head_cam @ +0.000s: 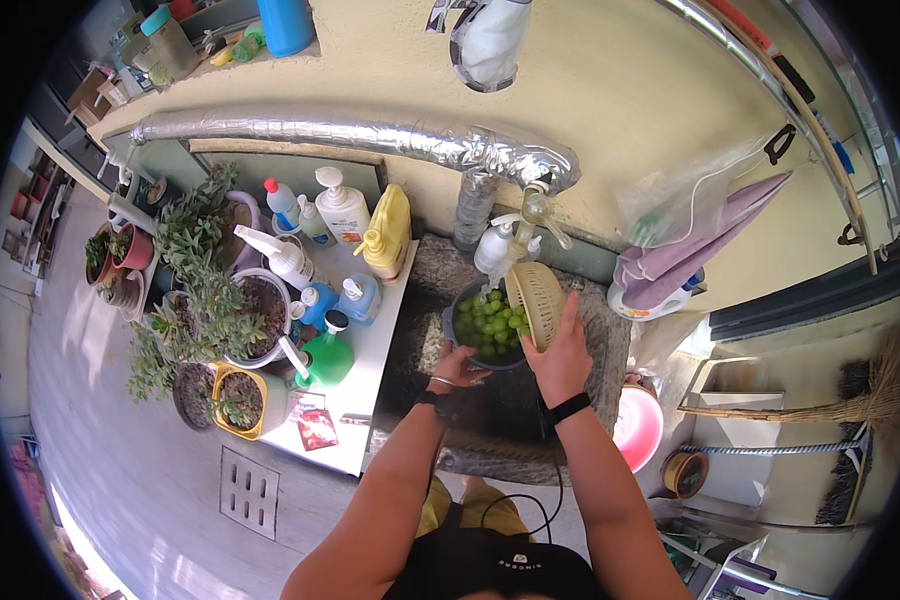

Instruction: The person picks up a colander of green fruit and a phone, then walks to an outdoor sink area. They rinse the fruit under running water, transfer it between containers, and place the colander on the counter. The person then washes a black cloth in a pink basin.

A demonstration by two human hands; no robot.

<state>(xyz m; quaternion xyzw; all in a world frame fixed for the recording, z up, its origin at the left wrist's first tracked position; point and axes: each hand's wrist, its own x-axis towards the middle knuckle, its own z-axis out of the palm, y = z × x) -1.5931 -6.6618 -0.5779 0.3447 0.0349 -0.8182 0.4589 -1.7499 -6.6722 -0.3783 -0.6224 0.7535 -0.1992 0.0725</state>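
Green round fruits (495, 321) lie in a grey bowl (448, 322) in the stone sink (600, 330), beneath a brass tap (534, 210). Water appears to run from the tap into the bowl. My left hand (456, 365) is at the bowl's near left rim, thumb and fingers against it. In my right hand (564, 351) is a cream plastic colander (540, 304), tilted on its side at the bowl's right edge, its slotted inside facing the fruits. Some fruits touch the colander's lower edge. The right fingertips are partly hidden behind the colander.
Left of the sink, a white tabletop (375, 360) holds a yellow pump bottle (387, 236), a green spray bottle (326, 360), other bottles and potted plants (255, 315). Foil-wrapped pipe (307, 135) crosses the wall. A pink basin (637, 427) stands right of the sink.
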